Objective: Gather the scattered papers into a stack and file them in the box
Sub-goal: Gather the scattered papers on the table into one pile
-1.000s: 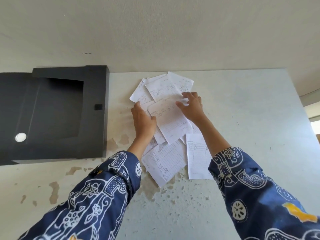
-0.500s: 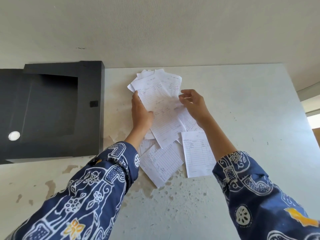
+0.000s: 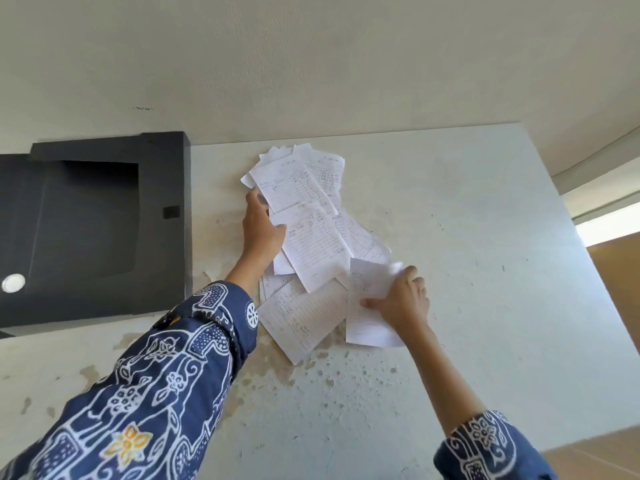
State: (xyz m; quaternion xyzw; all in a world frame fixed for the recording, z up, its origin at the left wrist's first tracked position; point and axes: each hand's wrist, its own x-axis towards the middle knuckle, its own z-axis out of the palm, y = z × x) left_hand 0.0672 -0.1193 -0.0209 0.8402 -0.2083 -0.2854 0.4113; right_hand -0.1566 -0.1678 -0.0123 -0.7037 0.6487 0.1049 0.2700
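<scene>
Several white ruled form sheets [image 3: 311, 237] lie overlapping in a loose pile in the middle of the table. My left hand [image 3: 261, 226] grips the left edge of the upper sheets, thumb on top. My right hand [image 3: 401, 299] is closed on a single sheet [image 3: 367, 306] at the pile's near right corner, its top edge lifted and curling. Another sheet [image 3: 301, 317] lies flat at the pile's near end. The open black file box [image 3: 93, 233] lies flat at the left, its hollow facing up.
The white table [image 3: 485, 271] has a worn, stained top with peeling patches near the front. A plain wall runs behind it. The table's right edge drops to a brown floor [image 3: 616, 271]. A white round button [image 3: 13, 283] sits on the box flap.
My right hand left the upper sheets and came down to the near right, taking hold of the single sheet there. My left hand stayed on the pile's left edge.
</scene>
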